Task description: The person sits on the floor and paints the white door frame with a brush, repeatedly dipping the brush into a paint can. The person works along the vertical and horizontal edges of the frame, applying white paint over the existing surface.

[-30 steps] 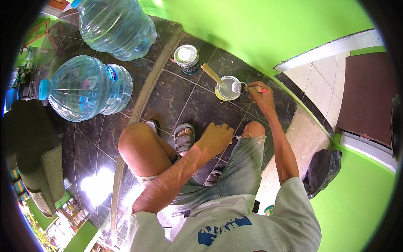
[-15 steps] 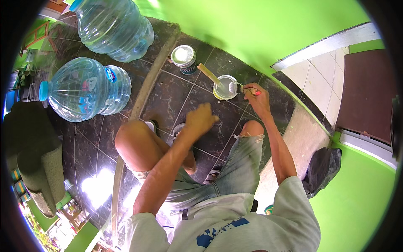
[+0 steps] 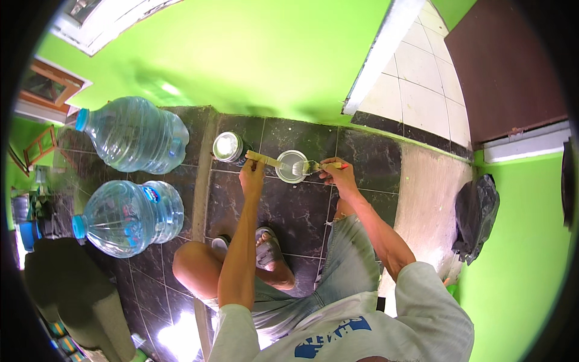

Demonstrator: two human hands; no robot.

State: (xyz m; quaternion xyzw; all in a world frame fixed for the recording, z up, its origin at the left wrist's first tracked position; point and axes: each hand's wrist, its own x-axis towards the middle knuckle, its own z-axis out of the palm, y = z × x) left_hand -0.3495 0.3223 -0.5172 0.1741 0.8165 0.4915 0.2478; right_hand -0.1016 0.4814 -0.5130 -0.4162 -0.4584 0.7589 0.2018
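Observation:
An open paint can (image 3: pixel 291 181) with pale contents stands on the dark tiles in front of me. A flat wooden stick (image 3: pixel 269 161) leans out of it to the left, and my left hand (image 3: pixel 252 176) is closed around its outer end. From the other side, my right hand (image 3: pixel 339 176) grips a paintbrush (image 3: pixel 310 167) by its handle. Its whitish bristles are over the can's mouth; whether they touch the inside I cannot tell. Left of the stick sits a second can (image 3: pixel 227 146) with a whitish top.
Two large clear water jugs (image 3: pixel 134 218) lie on their sides at the left. The green wall (image 3: pixel 259 66) rises just behind the cans. A black plastic bag (image 3: pixel 476 217) rests at the right, near a brown door (image 3: pixel 512 72). A dark padded seat (image 3: pixel 78 295) is at lower left.
My left hand has moved forward from above my knees and taken hold of the stick. My right hand still holds the brush at the can. The whole view has shifted.

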